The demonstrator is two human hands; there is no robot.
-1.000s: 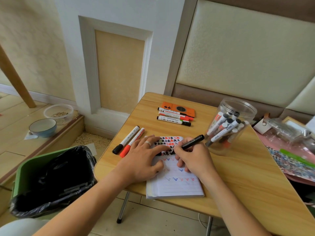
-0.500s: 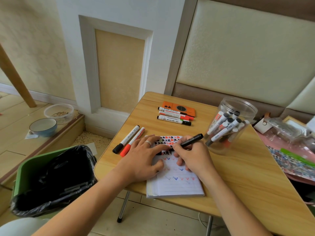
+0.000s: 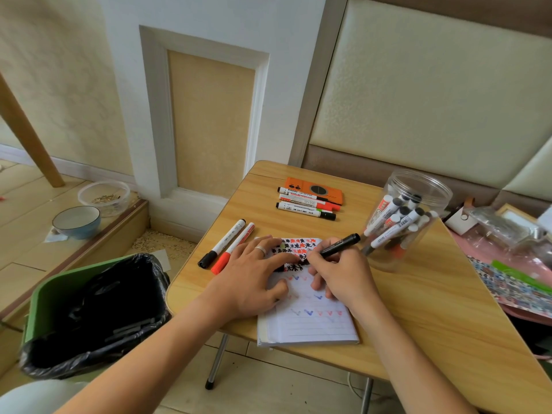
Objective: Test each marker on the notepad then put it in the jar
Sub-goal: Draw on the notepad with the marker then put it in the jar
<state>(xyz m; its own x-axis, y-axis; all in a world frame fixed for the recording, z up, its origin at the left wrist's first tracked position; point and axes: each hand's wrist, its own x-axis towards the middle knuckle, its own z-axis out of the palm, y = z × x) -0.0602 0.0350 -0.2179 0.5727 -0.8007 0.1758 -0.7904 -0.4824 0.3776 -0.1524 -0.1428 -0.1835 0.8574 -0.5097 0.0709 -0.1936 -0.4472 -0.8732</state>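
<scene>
We find the right hand (image 3: 343, 276) pinching a black marker (image 3: 339, 247) low on its barrel, tip down on the notepad (image 3: 310, 321), cap end tilted toward the jar (image 3: 407, 216); the left hand (image 3: 251, 279) lies flat, fingers (image 3: 268, 249) spread, pressing the pad to the table (image 3: 418, 309). We judge the marker light, rigid and smooth, best held mid-barrel for the transfer; the clear jar looks light and may tip; five markers lie in wait on the table.

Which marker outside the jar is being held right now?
The black marker in the right hand; the five others lie untouched on the table.
</scene>
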